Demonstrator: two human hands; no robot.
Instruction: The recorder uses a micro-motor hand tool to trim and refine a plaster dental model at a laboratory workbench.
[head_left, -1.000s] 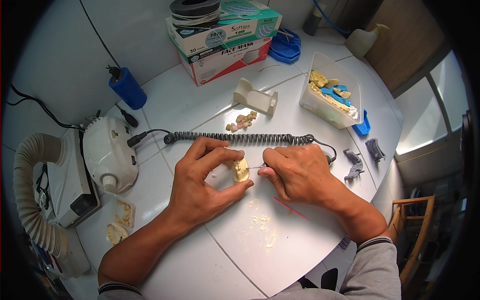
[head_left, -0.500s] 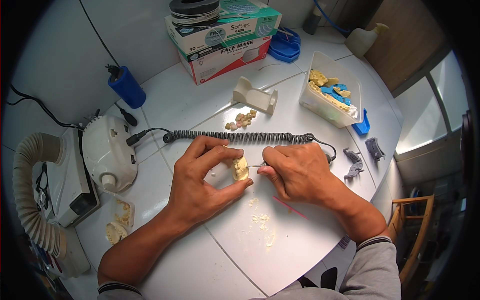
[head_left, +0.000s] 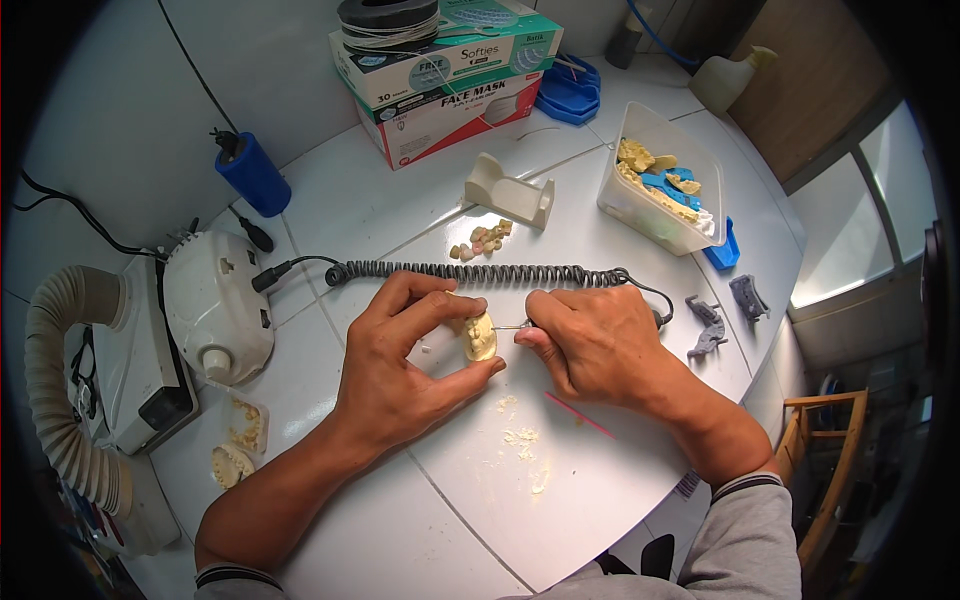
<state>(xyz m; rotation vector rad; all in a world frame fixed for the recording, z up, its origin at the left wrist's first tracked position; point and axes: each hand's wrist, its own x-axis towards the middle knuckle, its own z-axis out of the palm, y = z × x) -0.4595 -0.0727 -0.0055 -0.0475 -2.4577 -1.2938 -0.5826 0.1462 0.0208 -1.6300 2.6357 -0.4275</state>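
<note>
My left hand [head_left: 405, 350] pinches a small yellow plaster dental model [head_left: 480, 338] between thumb and fingers, above the table. My right hand [head_left: 600, 340] is closed around a rotary handpiece [head_left: 529, 325], mostly hidden in the fist. Its thin metal bur [head_left: 508, 328] points left, with the tip at or very near the right side of the model; I cannot tell whether they touch. A black coiled cord [head_left: 470, 273] runs behind both hands to the handpiece. Yellow plaster shavings [head_left: 522, 438] are scattered on the white tiled table below.
A white machine with a ribbed hose [head_left: 50, 370] stands left, by plaster pieces [head_left: 232, 465]. Behind lie loose tooth-like pieces [head_left: 482, 240], a cream handpiece stand [head_left: 510, 192] and stacked mask boxes [head_left: 455, 110]. Right are a plastic tub [head_left: 655, 220], grey pieces [head_left: 708, 327] and a pink stick [head_left: 580, 414].
The bur has shifted very slightly upward against the model's side. Both hands otherwise keep nearly the same position and grip.
</note>
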